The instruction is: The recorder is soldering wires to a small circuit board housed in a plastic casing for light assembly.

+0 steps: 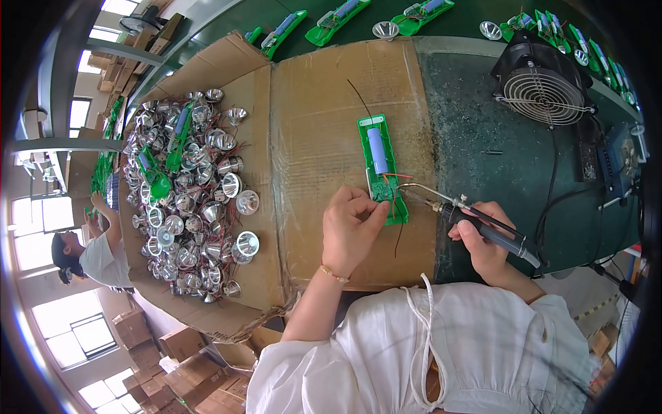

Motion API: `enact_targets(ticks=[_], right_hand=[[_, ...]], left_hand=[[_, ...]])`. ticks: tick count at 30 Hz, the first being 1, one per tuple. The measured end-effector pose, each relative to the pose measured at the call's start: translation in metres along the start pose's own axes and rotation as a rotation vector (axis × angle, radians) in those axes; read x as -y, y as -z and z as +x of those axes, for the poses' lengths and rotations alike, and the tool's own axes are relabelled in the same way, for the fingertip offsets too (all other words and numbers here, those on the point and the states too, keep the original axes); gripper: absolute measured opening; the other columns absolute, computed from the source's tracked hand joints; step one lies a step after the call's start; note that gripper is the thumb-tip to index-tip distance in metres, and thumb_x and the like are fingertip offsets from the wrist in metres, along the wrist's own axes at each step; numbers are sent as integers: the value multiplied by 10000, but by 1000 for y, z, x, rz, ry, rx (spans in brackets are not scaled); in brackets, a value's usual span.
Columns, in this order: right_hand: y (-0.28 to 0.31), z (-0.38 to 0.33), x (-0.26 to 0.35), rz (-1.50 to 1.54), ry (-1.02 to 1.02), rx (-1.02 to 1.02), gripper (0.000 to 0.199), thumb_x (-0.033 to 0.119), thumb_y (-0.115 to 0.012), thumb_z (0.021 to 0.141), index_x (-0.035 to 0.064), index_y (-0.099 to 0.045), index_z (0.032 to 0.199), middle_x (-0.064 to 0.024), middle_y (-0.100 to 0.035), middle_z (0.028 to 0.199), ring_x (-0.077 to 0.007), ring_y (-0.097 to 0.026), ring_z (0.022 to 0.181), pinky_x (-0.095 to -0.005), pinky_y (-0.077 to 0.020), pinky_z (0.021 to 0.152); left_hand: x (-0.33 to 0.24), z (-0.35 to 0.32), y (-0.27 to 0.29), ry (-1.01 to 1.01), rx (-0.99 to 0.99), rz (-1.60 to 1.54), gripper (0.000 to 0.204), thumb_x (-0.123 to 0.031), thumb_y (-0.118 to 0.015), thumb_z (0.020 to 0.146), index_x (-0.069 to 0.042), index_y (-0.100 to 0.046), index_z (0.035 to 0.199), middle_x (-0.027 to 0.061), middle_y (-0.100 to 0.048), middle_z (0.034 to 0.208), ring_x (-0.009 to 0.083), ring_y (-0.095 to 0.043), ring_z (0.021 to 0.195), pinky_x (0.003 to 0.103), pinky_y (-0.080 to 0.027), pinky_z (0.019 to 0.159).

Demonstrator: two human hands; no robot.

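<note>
A green plastic housing lies on the cardboard in front of me, holding a lilac cylindrical battery and a small green circuit board. Thin red and black wires stick out around it. My left hand is at the near left edge of the housing, thumb and forefinger pinched together beside the board. What sits between those fingertips is too small to make out. My right hand grips a black soldering iron with a thin curved metal tube along it. Its tip points at the board's right side.
At left, a cardboard box holds many silvery reflector cups and some green housings. A black fan with a wire guard and a blue device stand at right. More housings line the far edge. Another person works at far left.
</note>
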State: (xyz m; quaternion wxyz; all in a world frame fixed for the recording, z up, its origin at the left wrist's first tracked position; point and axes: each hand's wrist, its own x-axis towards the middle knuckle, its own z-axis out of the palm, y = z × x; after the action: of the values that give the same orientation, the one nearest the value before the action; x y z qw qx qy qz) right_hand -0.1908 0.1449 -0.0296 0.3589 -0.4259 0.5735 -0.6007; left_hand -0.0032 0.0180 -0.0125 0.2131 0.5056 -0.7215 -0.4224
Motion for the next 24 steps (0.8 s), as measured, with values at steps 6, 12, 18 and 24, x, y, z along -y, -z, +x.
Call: enact_targets(ticks=[6,12,18,24], right_hand=[[9,-2,1,38,-10,-69,190,96,-602,828,-43,-505,914,-107,-600,719,-140,-613,608,-249,-505,545],[17,-2,-5,146,-113,-222,138,72,-589,835,-30,-514,892,-99,-605,675,-116,-586,564,-229,-491,525],[23,2,-11,186,-108,-258,151,82,-591,838,-33,-508,890,-97,-597,661,-122,-586,561,-232,-491,517],[23,2,-12,248,-158,-237,163,97,-591,843,-30,-508,903,-101,-597,665,-128,-587,559,-233,-488,507]], left_hand=[[-9,-9,7,-128,14,55,98,-100,-690,735,-12,-673,774,77,-574,798,170,-565,600,253,-462,538],[-11,-3,9,46,-10,-47,226,10,-632,728,23,-580,948,87,-642,803,131,-634,680,243,-515,633],[-1,15,50,-174,42,320,280,-71,-612,753,-5,-601,1025,123,-637,824,240,-624,744,311,-497,677],[-6,1,5,-249,-329,799,340,-408,-692,677,-91,-570,663,69,-561,659,254,-557,645,372,-385,597]])
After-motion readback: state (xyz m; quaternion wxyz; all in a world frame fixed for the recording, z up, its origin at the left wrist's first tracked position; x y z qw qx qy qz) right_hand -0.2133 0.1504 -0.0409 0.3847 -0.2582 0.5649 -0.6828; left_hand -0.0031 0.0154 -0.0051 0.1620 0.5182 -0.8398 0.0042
